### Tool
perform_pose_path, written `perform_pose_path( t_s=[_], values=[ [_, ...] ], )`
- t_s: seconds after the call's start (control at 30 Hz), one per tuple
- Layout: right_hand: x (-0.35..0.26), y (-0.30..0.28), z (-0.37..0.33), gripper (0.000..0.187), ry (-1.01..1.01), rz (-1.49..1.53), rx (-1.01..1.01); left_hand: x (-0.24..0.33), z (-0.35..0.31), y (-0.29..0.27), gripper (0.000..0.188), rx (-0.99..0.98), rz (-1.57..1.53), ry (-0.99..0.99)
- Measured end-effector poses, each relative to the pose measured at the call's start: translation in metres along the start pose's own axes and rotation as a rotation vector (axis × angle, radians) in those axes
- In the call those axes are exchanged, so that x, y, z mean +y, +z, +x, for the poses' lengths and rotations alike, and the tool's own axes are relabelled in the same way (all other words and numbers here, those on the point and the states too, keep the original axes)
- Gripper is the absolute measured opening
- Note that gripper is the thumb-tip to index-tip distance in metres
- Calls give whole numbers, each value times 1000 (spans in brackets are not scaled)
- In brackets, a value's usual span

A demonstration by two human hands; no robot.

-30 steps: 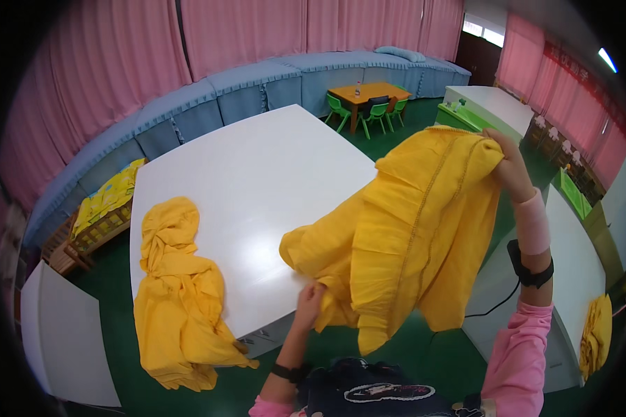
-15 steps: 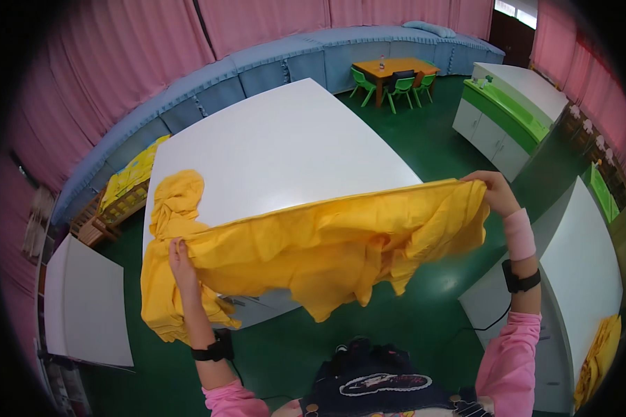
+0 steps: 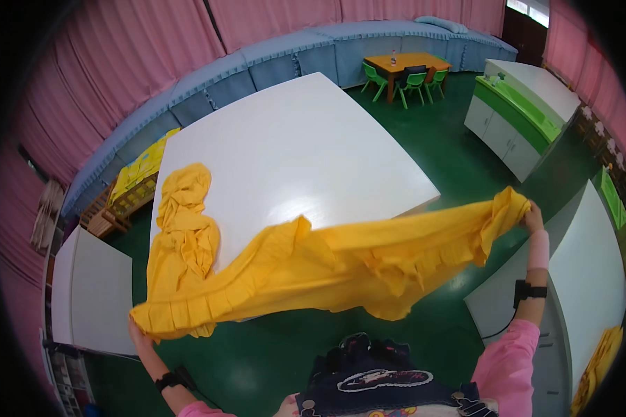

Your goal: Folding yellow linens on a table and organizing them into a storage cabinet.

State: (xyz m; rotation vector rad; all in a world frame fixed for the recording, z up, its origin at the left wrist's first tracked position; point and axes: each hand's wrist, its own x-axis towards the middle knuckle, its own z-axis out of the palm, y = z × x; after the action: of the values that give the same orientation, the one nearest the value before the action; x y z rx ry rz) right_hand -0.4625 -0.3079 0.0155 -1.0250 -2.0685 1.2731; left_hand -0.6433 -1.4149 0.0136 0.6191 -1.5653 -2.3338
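A yellow cloth with a ruffled edge (image 3: 341, 257) hangs stretched between my two hands, over the near edge of a white table (image 3: 285, 153). My left hand (image 3: 139, 335), low at the left, grips the ruffled end; the cloth hides most of its fingers. Out to the right, my right hand (image 3: 533, 218) is closed on the other end, a little higher. The cloth's middle sags in folds, with a raised fold near the table edge. A bunched yellow heap (image 3: 184, 219) lies along the table's left side; I cannot tell whether it joins the held cloth.
A white cabinet (image 3: 581, 257) stands at my right, with more yellow fabric (image 3: 598, 372) at its near end. Another white table (image 3: 94, 288) is at the left. Farther off are a green-topped sink unit (image 3: 515, 118), an orange table (image 3: 407, 64) with green chairs, and a blue-covered bench (image 3: 271, 69).
My hands have moved farther apart: the left down and outward, the right outward and lower. The yellow cloth is spread wider, and its ruffled edge now shows at my left hand.
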Motion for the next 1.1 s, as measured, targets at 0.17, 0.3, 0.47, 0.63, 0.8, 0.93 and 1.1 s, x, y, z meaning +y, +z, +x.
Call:
perform_pose_path(
  t_s=[0.17,0.3,0.47,0.63,0.8,0.93,1.1],
  values=[
    [-46,4,-79,20,85,331,-138,1,-56,-14,41,-97,19,-27],
    [-90,-37,-101,17,-48,118,-324,42,-74,-6,37,-228,113,177],
    [-198,-31,-99,8,-128,39,-565,110,-48,-8,38,-194,18,282],
    [-298,105,49,11,-603,-69,-719,179,38,98,39,-279,-7,323],
    [-463,263,220,27,-837,521,521,330,165,188,38,-576,222,937],
    [-471,402,260,67,-1202,332,330,263,243,310,45,-359,-187,901],
    [-352,484,201,72,-1072,-144,-67,77,236,381,49,-372,957,869]
  ],
)
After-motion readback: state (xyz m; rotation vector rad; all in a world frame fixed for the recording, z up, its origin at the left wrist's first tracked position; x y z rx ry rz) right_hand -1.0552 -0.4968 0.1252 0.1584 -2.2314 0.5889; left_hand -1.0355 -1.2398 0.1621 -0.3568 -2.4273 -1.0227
